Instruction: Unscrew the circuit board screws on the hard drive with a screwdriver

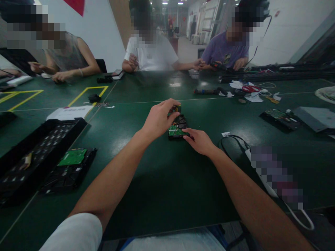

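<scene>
A black hard drive with a green circuit board facing up lies on the dark green table, directly in front of me. My right hand pinches its near right corner between thumb and fingers. Over its far left part, my left hand is closed on a small dark block with a yellow mark. What that block is cannot be made out, and my left fingers hide part of it. Whether it touches the drive is unclear.
At left stand a long black tray and another circuit-board drive. On the right are a similar drive, a grey metal case and a white power strip with a cable. Three people sit across the table.
</scene>
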`<state>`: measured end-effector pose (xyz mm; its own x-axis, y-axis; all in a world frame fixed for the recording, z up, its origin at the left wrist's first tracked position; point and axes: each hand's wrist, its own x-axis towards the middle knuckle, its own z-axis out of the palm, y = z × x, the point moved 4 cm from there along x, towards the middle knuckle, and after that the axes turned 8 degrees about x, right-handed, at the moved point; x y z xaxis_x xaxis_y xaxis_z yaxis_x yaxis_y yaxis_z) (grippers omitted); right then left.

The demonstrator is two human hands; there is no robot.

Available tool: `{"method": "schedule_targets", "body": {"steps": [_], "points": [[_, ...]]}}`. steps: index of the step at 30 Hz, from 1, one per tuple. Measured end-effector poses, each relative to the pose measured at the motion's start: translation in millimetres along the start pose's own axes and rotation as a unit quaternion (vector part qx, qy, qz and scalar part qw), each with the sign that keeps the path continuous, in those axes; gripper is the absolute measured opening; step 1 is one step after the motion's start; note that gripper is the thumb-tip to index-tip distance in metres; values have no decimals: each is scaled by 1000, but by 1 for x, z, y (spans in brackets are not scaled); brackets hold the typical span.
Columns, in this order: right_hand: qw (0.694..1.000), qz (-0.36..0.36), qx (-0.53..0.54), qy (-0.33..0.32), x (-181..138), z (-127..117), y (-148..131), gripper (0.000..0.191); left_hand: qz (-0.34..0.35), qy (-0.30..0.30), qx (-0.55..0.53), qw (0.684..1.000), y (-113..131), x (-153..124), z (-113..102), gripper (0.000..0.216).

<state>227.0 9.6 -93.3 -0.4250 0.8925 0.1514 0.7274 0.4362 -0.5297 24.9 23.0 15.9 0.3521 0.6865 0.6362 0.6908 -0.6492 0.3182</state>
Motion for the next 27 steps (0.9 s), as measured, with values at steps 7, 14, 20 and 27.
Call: {"method": "schedule_targets", "body": {"steps": [7,14,20,27], "points": [[1000,5,-8,0,0,0,0,42,-42,9,-28,999,3,0,-2,22],[1000,5,-5,-2,-1,-1,-2,41,-62,20,-62,996,3,0,-3,21],[1000,9,5,0,-1,-1,-1,41,-10,10,-16,1000,6,0,-5,15],[1000,15,1,2,-1,1,1,41,-16,33,29,999,4,1,-7,21]]}}
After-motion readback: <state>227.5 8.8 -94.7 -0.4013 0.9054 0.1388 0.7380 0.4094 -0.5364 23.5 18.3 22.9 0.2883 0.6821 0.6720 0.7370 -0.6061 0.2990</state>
